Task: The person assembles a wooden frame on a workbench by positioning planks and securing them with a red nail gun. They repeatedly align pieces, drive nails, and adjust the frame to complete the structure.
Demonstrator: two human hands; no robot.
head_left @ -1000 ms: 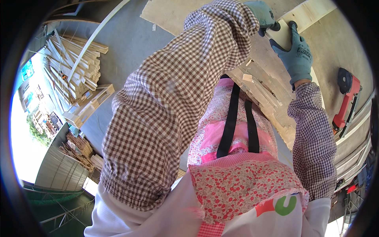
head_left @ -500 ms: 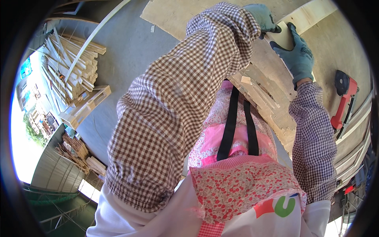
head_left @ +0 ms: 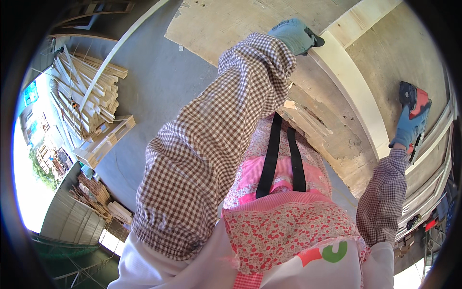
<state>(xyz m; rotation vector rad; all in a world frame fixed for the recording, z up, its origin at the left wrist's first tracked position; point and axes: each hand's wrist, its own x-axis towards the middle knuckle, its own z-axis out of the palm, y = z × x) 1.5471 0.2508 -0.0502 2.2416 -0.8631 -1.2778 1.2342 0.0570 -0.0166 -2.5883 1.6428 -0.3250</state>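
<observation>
My left hand (head_left: 294, 36), in a grey-blue glove with dark fingertips, is closed on the upper end of a long pale wooden board (head_left: 353, 89). This board meets a second pale board (head_left: 369, 18) at a corner, both on the plywood work surface (head_left: 332, 111). At the right, my right hand (head_left: 413, 124), gloved alike, is wrapped round the handle of a red and black nail gun (head_left: 415, 98). The nail gun rests on or just above the work surface; I cannot tell which. Its lower end is partly hidden by my hand.
Loose wood strips (head_left: 308, 118) lie at the near edge of the work surface. More long pale strips (head_left: 433, 159) run along the far right. On the floor at left, a pile of timber (head_left: 89, 91) sits by a wooden pallet (head_left: 108, 139).
My right hand has left the board corner and moved right and down to grip the nail gun. My left hand has shifted slightly down and left, still at the board's end.
</observation>
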